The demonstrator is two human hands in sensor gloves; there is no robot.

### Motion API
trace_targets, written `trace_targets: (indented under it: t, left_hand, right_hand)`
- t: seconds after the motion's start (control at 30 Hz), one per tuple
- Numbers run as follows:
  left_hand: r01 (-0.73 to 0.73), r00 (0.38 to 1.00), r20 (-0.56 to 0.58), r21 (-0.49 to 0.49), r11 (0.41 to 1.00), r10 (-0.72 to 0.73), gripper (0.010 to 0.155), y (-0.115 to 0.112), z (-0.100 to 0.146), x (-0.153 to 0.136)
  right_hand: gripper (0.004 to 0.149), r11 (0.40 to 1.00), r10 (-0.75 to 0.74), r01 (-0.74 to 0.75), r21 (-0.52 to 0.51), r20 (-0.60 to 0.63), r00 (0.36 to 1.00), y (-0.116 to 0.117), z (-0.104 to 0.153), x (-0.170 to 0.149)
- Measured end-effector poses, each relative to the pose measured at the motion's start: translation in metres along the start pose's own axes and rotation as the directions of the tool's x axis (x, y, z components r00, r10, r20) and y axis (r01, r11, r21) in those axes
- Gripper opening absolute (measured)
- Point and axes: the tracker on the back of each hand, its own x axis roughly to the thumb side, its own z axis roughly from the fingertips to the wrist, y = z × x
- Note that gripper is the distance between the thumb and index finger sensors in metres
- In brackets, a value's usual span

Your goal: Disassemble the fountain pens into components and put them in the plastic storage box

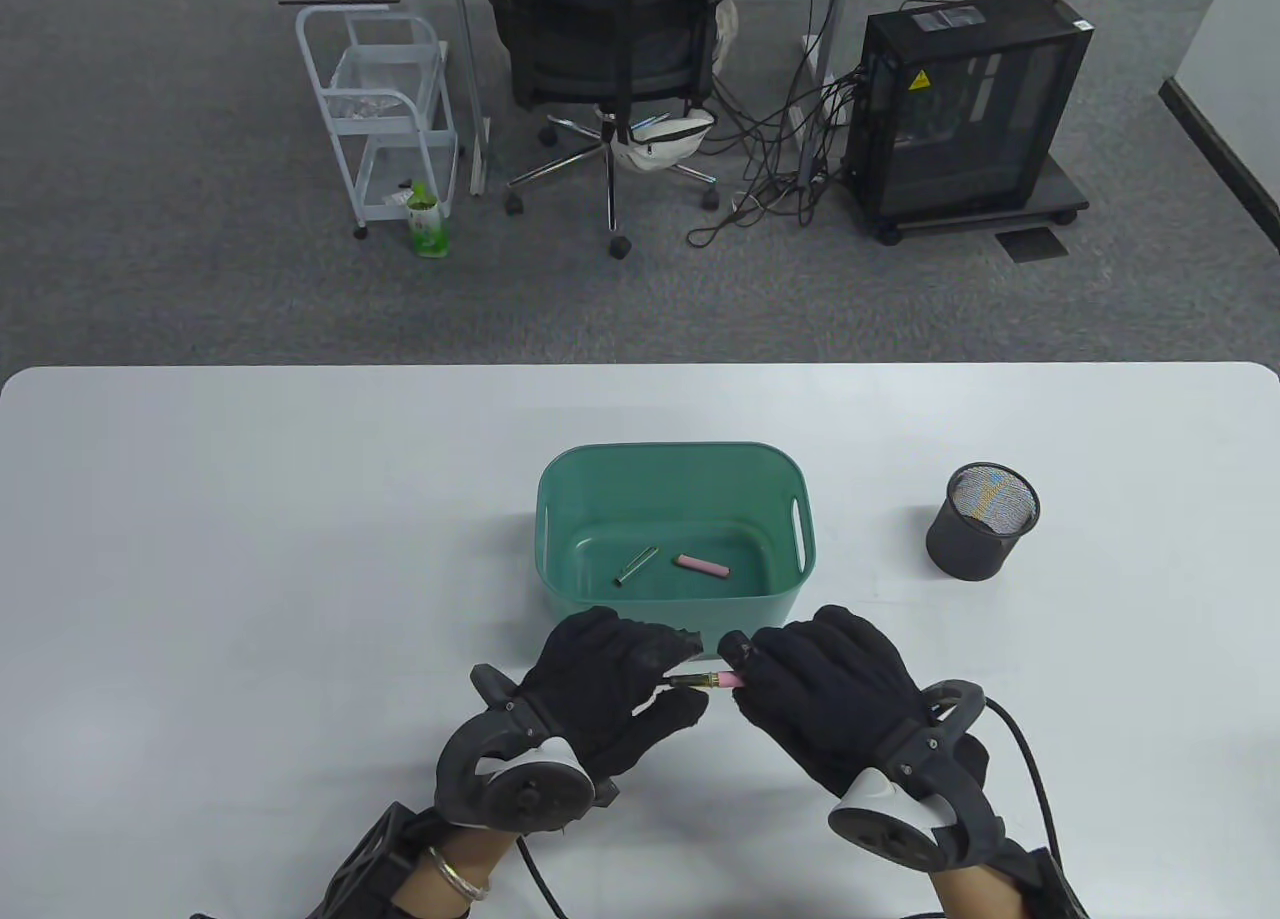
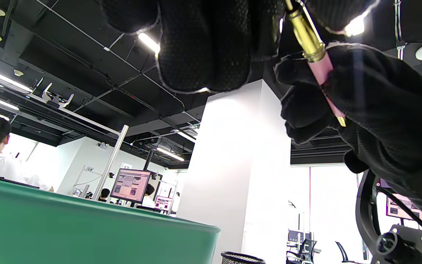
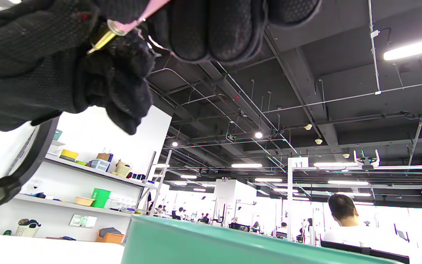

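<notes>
Two gloved hands are in my table view, both just in front of the near wall of the one green plastic storage box (image 1: 676,479). My left hand (image 1: 600,694) and my right hand (image 1: 830,694) share a single pink fountain pen section with a gold metal collar (image 1: 706,679), held level between them above the white table (image 1: 250,559). The left fingers are curled and clamped on the gold end; the left wrist view shows the gold collar (image 2: 306,36) emerging from that grip and running into the pink body. The right fingers (image 3: 211,29) are curled and pinched on the pink end, as the right wrist view confirms. One pen section is in hand; I cannot tell whether its parts are still joined or partly unscrewed. Inside the box I count two loose components on the floor: one slim green-grey tube (image 1: 636,565), lying diagonally, and one short pink tube (image 1: 701,564), well apart from it. One black mesh pen cup (image 1: 981,521) stands upright on the table to the right of the box, near it but apart.
</notes>
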Motion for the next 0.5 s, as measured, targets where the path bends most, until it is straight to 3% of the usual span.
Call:
trace_targets:
  t: [0.5]
  left_hand:
    - [0.022, 1.0, 0.012, 0.001, 1.0, -0.022, 0.049, -0.001, -0.0004, 0.0032]
  right_hand:
    - [0.044, 1.0, 0.004, -0.004, -0.002, -0.006, 1.0, -0.0004, -0.0002, -0.0025]
